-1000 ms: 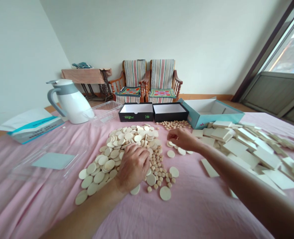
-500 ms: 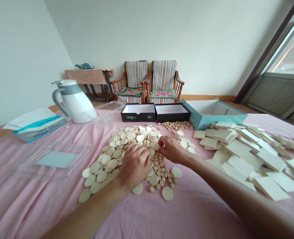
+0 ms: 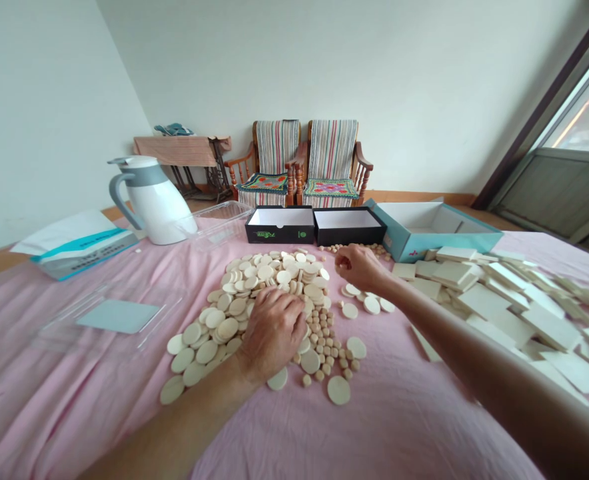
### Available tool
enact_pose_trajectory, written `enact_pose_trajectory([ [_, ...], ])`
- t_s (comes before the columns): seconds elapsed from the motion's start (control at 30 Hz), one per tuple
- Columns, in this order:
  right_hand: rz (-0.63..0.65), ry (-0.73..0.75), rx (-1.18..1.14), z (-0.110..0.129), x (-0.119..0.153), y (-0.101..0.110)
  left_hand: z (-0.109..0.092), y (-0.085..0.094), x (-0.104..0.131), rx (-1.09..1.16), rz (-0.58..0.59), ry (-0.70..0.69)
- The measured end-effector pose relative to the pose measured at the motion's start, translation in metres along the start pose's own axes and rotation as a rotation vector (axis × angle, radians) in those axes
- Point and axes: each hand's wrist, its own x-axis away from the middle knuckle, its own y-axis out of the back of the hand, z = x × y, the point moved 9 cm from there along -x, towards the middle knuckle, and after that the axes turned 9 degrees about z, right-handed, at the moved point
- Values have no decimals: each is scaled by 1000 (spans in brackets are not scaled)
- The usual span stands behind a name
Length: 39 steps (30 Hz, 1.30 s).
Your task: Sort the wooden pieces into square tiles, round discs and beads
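My left hand [image 3: 274, 330] rests on the pile of pale round wooden discs [image 3: 227, 328], its fingers curled down; what its fingertips hold, if anything, is hidden. Small wooden beads [image 3: 324, 340] lie just right of it. My right hand [image 3: 359, 265] is above the cloth beyond the pile, fingers curled together, and its contents cannot be made out. It is near a second group of small beads [image 3: 379, 251] in front of the black boxes. A few loose discs [image 3: 372, 305] lie below the right hand.
Two black boxes [image 3: 279, 233] and a blue box [image 3: 409, 243] stand at the back. Square wooden pieces [image 3: 499, 310] are heaped at right. A white jug [image 3: 159, 210], clear plastic trays [image 3: 169, 320] and a packet [image 3: 84, 248] are at left on the pink cloth [image 3: 124, 407].
My right hand has moved from the pile's right edge away from me and to the right, toward the far beads. Some discs near it have shifted. My left hand stays almost in place.
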Motion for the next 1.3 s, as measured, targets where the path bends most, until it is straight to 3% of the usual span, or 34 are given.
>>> enact_pose_trajectory([
  [0.23,3,-234,189,-53,-26,8,-1,2,-1,10,-1,5],
  [0.4,-12,-249,181,-65,-23,16,0,1,0,17,4,6],
  [0.57,-16,-228,161,-49,-10,19,0,0,-1,19,9,8],
  [0.73,284,60,14,4,15,-21,-1,1,-1,14,9,-3],
  [0.83,362,163,8,25,33,-41,-2,2,-1,9,11,-6],
  [0.97,321,191,36,30,36,-46,-3,3,-1,0,6,-10],
  [1.2,-17,-101,128,-20,4,11,-2,2,-1,2,-4,-19],
  [1.3,-44,-88,84,-18,2,12,-2,2,-1,4,-6,-12],
])
